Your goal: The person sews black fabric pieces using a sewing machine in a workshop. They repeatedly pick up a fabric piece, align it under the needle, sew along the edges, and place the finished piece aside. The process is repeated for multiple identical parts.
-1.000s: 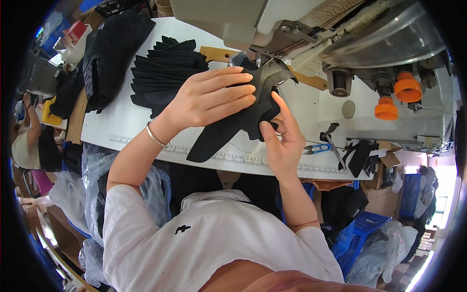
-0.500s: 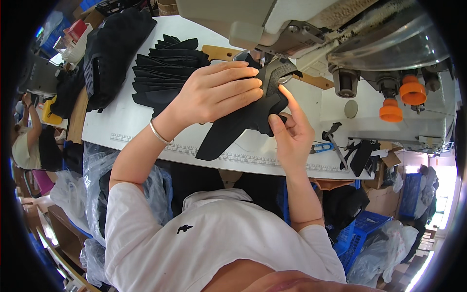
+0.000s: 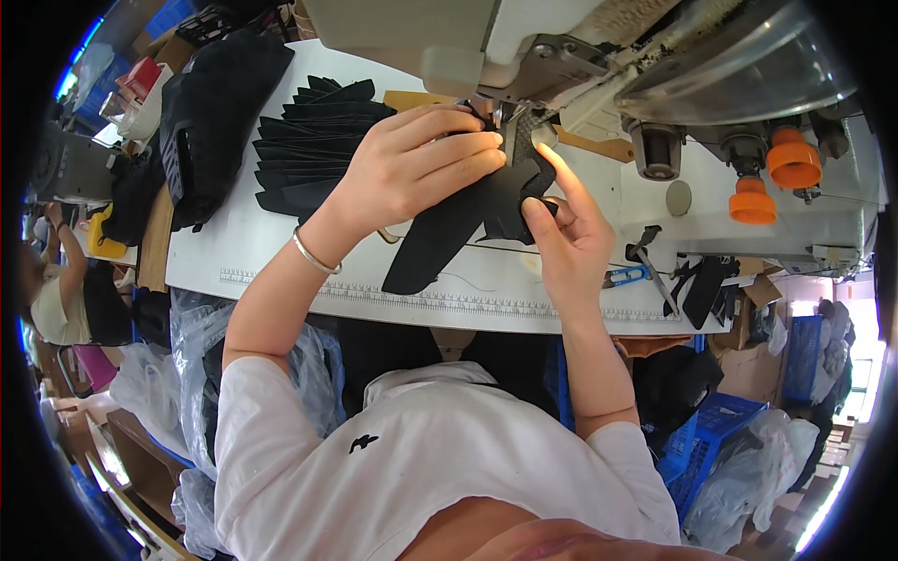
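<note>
A black fabric piece (image 3: 438, 234) lies under the head of a sewing machine (image 3: 402, 37), its long tapered end hanging toward the table's front. My left hand (image 3: 407, 168) rests over its upper left part, fingers together and bent onto the cloth beside the presser area; the thumb is hidden. At the piece's right edge, my right hand (image 3: 572, 234) pinches a folded bit between thumb and curled fingers, with the index finger stretched up along the edge toward the needle. A grey textured strip (image 3: 526, 131) shows at the seam, between my two hands' fingertips.
Fanned black cut pieces (image 3: 313, 154) lie left of my left hand. Beyond them is a black bag-like item (image 3: 210, 122). Blue-handled snips (image 3: 627, 276) and black scraps (image 3: 706, 290) sit at the right of the white table (image 3: 309, 304). Orange-capped fittings (image 3: 751, 201) hang at the right.
The fabric's right edge is more bunched in my right hand, and its long end has shifted slightly. My left hand stays on the cloth. The whole view has tilted a little.
</note>
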Demonstrator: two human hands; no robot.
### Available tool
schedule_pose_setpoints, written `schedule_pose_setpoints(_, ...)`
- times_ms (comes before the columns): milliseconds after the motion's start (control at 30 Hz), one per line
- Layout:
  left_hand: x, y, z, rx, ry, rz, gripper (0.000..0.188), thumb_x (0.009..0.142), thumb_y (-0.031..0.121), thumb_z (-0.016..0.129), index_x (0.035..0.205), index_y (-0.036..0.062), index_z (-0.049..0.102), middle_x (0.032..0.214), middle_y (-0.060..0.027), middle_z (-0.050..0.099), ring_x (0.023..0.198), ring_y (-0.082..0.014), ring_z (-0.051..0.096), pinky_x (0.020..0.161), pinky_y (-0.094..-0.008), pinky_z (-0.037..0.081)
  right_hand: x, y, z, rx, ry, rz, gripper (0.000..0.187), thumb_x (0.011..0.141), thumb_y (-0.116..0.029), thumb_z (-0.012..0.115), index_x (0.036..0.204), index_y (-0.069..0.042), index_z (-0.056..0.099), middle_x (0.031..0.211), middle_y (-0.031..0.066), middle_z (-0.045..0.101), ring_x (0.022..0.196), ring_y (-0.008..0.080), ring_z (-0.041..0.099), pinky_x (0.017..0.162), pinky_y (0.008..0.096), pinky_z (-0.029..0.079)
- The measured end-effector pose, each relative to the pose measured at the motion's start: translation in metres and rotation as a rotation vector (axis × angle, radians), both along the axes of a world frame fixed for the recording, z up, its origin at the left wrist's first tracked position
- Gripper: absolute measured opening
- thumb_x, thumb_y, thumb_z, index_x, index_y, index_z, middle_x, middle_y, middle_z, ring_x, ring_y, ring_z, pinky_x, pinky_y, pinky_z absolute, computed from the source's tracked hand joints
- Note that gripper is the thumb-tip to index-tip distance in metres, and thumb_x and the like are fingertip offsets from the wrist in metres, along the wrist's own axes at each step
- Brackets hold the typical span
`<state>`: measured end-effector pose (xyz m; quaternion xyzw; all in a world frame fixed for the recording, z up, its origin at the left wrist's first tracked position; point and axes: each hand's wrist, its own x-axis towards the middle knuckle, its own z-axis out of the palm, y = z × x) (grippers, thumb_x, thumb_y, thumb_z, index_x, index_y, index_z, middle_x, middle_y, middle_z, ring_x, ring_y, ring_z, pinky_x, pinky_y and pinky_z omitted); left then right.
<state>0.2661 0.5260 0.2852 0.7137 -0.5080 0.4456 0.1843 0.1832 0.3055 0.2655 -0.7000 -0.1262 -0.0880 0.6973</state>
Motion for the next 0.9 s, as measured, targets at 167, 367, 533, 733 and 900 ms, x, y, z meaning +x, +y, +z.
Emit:
schedule_pose_setpoints(167, 0.008, 0.004, -0.005, -0.004, 0.013, -0.007, 0.035, 0.076, 0.013, 0.073, 0.11, 0.0049, 0.078, 0.109, -0.0059, 0.075, 0.101, -0.0265, 0.073, 0.08, -0.0371, 0.063, 0.005, 0.001, 0.001, 0.006, 0.023, 0.016, 0.054, 0.102, 0.002, 0.063, 0.155, 0.004, 0.05, 0.12, 0.0088, 0.072, 0.098, 0.0063, 0.067, 0.081, 0.0189, 0.052)
schedule_pose_setpoints(367, -0.007, 0.014, 0.011, 0.139, 0.114, 0.045, 0.042, 0.077, 0.007, 0.071, 0.118, 0.0052, 0.078, 0.112, -0.0067, 0.07, 0.106, -0.0279, 0.071, 0.089, -0.0407, 0.059, 0.013, 0.0, -0.004, 0.026, 0.039, 0.03, 0.057, 0.102, 0.002, 0.062, 0.157, 0.002, 0.047, 0.127, 0.0108, 0.069, 0.096, 0.0072, 0.068, 0.081, 0.0204, 0.053)
schedule_pose_setpoints(533, -0.018, 0.024, 0.059, 0.371, 0.454, 0.026, 0.049, 0.074, 0.0, 0.074, 0.123, 0.0052, 0.075, 0.116, -0.0096, 0.069, 0.107, -0.0313, 0.068, 0.091, -0.0418, 0.057, 0.015, -0.002, -0.009, 0.041, 0.085, 0.058, 0.067, 0.102, 0.001, 0.064, 0.164, -0.003, 0.038, 0.127, 0.0128, 0.07, 0.098, 0.01, 0.071, 0.084, 0.0239, 0.055)
schedule_pose_setpoints(733, -0.068, -0.027, 0.02, 0.154, 0.216, 0.404, 0.039, 0.076, 0.008, 0.078, 0.115, 0.0026, 0.075, 0.11, -0.0072, 0.065, 0.111, -0.0303, 0.069, 0.076, -0.0373, 0.061, 0.013, 0.007, -0.023, 0.245, 0.016, 0.03, 0.07, 0.102, -0.001, 0.066, 0.164, -0.005, 0.033, 0.107, 0.0098, 0.075, 0.092, 0.0088, 0.07, 0.079, 0.0226, 0.054)
schedule_pose_setpoints(900, -0.063, -0.045, -0.016, -0.05, 0.029, 0.526, 0.035, 0.077, 0.009, 0.077, 0.112, 0.0073, 0.079, 0.11, -0.0059, 0.069, 0.113, -0.0323, 0.072, 0.076, -0.0355, 0.06, 0.009, 0.007, -0.026, 0.152, -0.012, 0.005, 0.051, 0.102, 0.001, 0.065, 0.151, -0.003, 0.05, 0.108, 0.0077, 0.076, 0.098, 0.01, 0.073, 0.086, 0.0246, 0.055)
